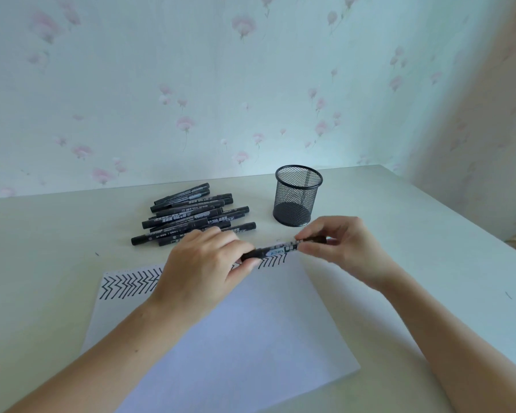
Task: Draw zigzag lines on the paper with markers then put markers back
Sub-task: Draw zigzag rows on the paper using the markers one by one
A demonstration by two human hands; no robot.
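Tabletop paper (221, 329) bears black zigzags (125, 286) along top.

Soft, even daylight with a cool bluish cast fills my view, brightest on the wallpaper (191, 84). My hands throw only faint shadows on the paper (251, 323). The wide lens bends the bench (429, 234) edge, and the corners look soft and smeared.

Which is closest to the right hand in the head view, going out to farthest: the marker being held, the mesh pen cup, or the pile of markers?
From the right hand:
1. Held marker, pinched in its fingers.
2. Mesh pen cup, just behind it.
3. Pile of markers, off to the left, beyond the left hand.
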